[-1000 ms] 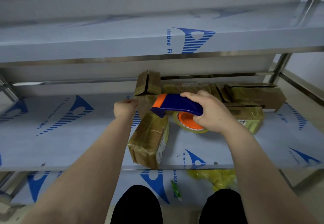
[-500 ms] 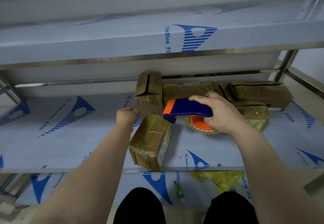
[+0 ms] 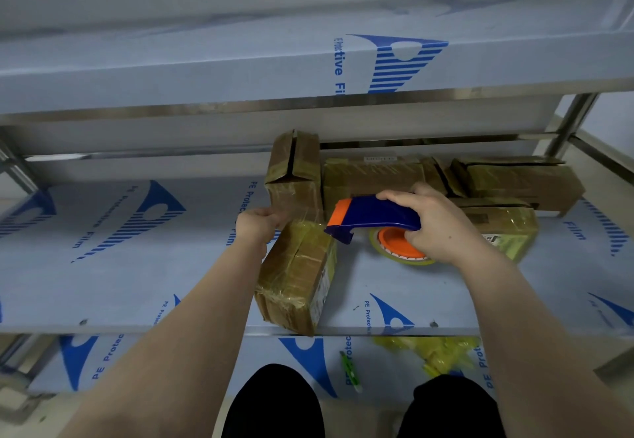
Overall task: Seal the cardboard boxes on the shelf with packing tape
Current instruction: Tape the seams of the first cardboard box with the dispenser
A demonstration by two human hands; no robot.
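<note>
A blue and orange tape dispenser (image 3: 374,216) with a clear tape roll (image 3: 398,249) is gripped by my right hand (image 3: 442,228) over the middle shelf (image 3: 103,266). A strip of clear tape (image 3: 305,214) stretches from the dispenser's nose leftward to my left hand (image 3: 257,226), which pinches its free end. Just below lies a taped cardboard box (image 3: 296,276), reaching to the shelf's front edge. An upright box (image 3: 295,176) with a split top stands behind my left hand.
More cardboard boxes (image 3: 507,183) lie along the back right of the shelf, one wrapped in yellowish tape (image 3: 507,228). An upper shelf (image 3: 308,70) overhangs. On the lower shelf lie a green pen-like tool (image 3: 350,370) and crumpled yellow tape (image 3: 432,352).
My right hand has drawn the dispenser to the right, away from my left hand, so the gap between them has widened. The view has shifted slightly.
</note>
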